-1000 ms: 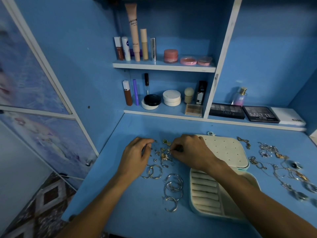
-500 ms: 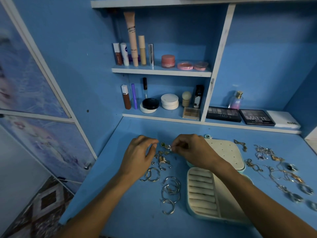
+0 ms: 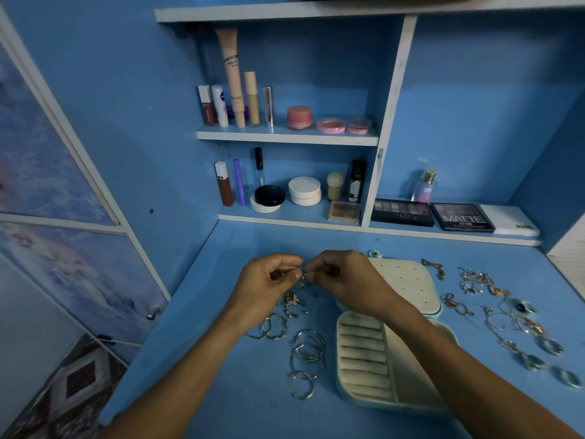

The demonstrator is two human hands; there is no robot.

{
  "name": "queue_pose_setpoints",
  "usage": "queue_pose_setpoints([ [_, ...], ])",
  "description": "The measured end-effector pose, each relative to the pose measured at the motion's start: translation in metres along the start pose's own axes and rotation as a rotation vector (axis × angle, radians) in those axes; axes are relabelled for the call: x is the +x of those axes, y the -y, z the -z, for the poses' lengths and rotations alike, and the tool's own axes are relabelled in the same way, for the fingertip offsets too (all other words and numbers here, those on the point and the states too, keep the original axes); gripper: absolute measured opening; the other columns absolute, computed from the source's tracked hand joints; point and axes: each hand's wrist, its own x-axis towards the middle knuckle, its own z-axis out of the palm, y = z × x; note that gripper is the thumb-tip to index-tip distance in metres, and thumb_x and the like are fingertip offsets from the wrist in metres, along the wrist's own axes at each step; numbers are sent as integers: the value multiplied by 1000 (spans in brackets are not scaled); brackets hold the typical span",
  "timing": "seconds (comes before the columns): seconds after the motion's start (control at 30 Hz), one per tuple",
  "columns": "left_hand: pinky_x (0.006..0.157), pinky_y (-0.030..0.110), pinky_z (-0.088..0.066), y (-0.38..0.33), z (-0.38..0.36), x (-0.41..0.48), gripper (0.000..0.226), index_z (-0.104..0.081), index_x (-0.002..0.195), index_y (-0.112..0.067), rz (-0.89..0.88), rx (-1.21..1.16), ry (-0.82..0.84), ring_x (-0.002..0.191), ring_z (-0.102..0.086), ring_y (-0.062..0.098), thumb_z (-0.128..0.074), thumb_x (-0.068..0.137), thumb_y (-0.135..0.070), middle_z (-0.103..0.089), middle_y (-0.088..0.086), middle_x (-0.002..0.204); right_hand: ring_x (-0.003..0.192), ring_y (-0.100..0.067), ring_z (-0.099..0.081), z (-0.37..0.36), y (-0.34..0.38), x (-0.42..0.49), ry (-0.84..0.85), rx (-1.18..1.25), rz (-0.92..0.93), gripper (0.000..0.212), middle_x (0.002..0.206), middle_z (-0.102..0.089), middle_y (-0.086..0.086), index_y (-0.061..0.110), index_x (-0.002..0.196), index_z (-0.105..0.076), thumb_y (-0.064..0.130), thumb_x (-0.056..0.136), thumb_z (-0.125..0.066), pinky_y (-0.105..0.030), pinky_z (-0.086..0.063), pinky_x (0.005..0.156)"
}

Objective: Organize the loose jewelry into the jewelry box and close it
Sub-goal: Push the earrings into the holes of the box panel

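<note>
Presently both hands are raised just above the table (image 3: 221, 375), fingertips meeting over the heap of small earrings (image 3: 292, 301). The left hand (image 3: 266, 289) and right hand (image 3: 342, 280) each have thumb and forefinger curled in a tight pinch on one small jewelry piece (image 3: 302, 277), with the remaining fingers folded in. In my judgement the two-handed hold serves to separate or fasten a part, such as an earring back, before the piece is stowed.

The jewelry box (image 3: 373, 403) lies open just right of the hands. Its perforated lid panel (image 3: 408, 280) is laid back flat and its ring rolls (image 3: 361, 353) face up, so both are within short reach. No jewelry is visible in either part; the task appears to be at an early stage.

Hoop earrings (image 3: 307, 359) lie on the table between the left forearm and the box. Chains and rings (image 3: 493, 312) are spread well to the right of the box. This rough grouping by type probably reflects sorting ahead of loading.

Limits of view:
- The pinched piece is too small and too covered by the fingers to identify.
- The right forearm crosses the box and hides much of its right compartment and the hinge side.
- The rings at the far right edge are blurred.
- The heap of small earrings is partly covered by the left hand.
</note>
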Motion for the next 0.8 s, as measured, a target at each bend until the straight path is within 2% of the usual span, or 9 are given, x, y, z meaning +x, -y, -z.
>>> queue_pose_setpoints([
  [0.17, 86, 12, -50, -3, 1, 2, 21, -74, 108, -29, -44, 51, 20, 97, -68, -3, -66, 97, -14, -75, -14, 103, 84, 0, -67, 6, -11, -2, -52, -102, 5, 14, 87, -72, 17, 25, 95, -76, 12, 90, -71, -20, -54, 79],
  [0.33, 88, 22, -55, -9, -7, 5, 22, -71, 110, -28, -50, 79, 58, 95, -69, 2, -68, 95, -13, -74, -11, 98, 90, -3, -69, 4, -13, -7, -80, -22, 29, 19, 97, -75, 8, 19, 107, -74, 17, 88, -76, -21, -56, 84],
  [0.5, 88, 28, -57, -10, -9, 6, 19, -70, 108, -25, -46, 115, 58, 92, -69, 3, -69, 94, -13, -74, -9, 95, 89, 0, -70, 2, -12, -5, -55, 0, 18, 18, 95, -76, 10, 20, 104, -76, 12, 87, -75, -28, -58, 86],
  [0.67, 86, 26, -57, -9, 1, 4, 19, -70, 108, -24, -27, 128, 56, 89, -71, 5, -73, 92, -15, -75, -7, 94, 83, -1, -71, -6, -4, -3, -70, 36, 24, 13, 88, -77, 8, 20, 99, -77, 19, 86, -78, -30, -59, 80],
  [0.8, 80, 15, -52, -2, 19, 8, 14, -71, 104, -27, -46, 190, 20, 86, -67, -4, -72, 93, -18, -73, -14, 93, 79, -3, -70, -14, -2, -1, -90, 16, 37, 14, 81, -76, 8, 20, 99, -77, 12, 88, -74, -26, -57, 78],
])
